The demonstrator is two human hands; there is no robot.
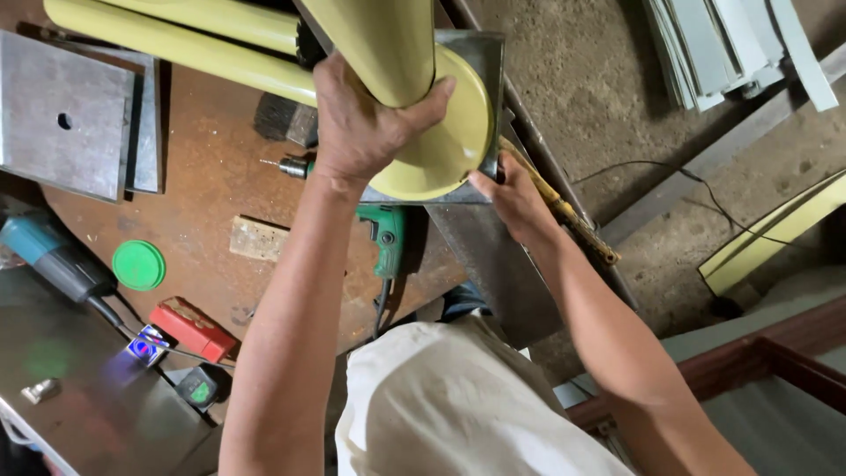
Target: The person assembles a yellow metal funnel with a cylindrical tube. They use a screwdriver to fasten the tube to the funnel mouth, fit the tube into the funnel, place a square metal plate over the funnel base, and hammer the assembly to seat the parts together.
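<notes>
My left hand [363, 123] wraps around an upright yellow-green post [379, 44], just above its round yellow-green base flange [449, 141]. The flange lies on a square grey metal plate [480, 53] at the edge of a rusty round table [211, 176]. My right hand [511, 198] is at the plate's near right edge, closed on a tool with a worn yellowish handle [573, 220] that sticks out to the right. The tool's working end is hidden under the flange.
Two more yellow-green tubes [176, 40] lie across the table's far side. Also on the table are grey square plates with a hole [66, 115], a green electric drill [383, 238], a blue-handled grinder [48, 256], a green lid [138, 264] and a red box [194, 328]. Grey metal strips [731, 44] lie on the concrete floor.
</notes>
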